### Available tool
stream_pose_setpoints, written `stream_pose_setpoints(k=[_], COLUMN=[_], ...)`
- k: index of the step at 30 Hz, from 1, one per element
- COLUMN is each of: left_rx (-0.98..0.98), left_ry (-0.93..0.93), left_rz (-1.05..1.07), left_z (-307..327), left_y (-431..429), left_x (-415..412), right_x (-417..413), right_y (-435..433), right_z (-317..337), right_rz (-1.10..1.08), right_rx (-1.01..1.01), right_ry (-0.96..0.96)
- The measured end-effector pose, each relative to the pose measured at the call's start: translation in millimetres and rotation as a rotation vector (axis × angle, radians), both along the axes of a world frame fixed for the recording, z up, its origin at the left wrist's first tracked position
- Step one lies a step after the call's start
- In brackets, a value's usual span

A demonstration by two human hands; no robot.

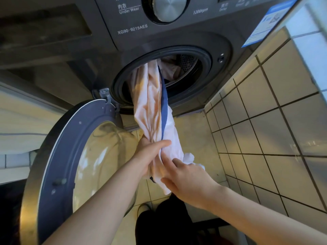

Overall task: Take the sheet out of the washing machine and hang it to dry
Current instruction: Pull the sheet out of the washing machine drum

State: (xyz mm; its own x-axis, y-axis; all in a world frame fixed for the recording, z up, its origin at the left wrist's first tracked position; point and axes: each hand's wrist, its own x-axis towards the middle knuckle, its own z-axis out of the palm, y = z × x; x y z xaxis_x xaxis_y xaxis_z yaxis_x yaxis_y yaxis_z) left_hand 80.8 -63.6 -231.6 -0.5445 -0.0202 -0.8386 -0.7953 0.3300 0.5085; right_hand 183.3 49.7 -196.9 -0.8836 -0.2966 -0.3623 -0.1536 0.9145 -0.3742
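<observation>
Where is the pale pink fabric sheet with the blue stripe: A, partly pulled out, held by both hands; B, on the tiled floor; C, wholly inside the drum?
A: the pale pink fabric sheet runs out of the dark grey washing machine down to the left hand and right hand, which both grip it.

Overall dim, warm yellowish cast. Strong wide-angle distortion: washing machine (177, 38) front bows, grout lines on tiled wall (265, 121) curve toward frame edges. Soft glare patch on wall at right edge; pale blown-out area in top right corner. Door glass (99, 156) carries milky reflections. Drum (187, 64) interior in shadow. Bottom left corner near black. Sheet (150, 106) folds slightly soft.
</observation>
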Motion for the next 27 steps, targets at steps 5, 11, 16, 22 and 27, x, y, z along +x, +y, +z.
stream_pose_setpoints(k=[5, 11, 16, 22, 27], left_rx=[-0.033, 0.195, 0.276, -0.101, -0.471], left_ry=[-0.001, 0.026, -0.002, 0.173, 0.361], left_rz=[-0.005, -0.041, -0.217, -0.460, -0.759], left_z=[0, 9, 17, 13, 20], left_y=[-16, -23, -27, -22, -4], left_x=[-6, -3, 3, 20, 34], right_x=[-23, -73, -97, -107, -103], right_y=[30, 46, 35, 18, 5], right_z=[-4, -53, -69, -56, -46], right_rz=[-0.469, -1.037, -1.020, -1.026, -0.996], right_rx=[-0.396, -0.740, -1.274, -1.356, -1.204], right_ry=[-0.106, -0.669, -1.031, -0.857, -0.757])
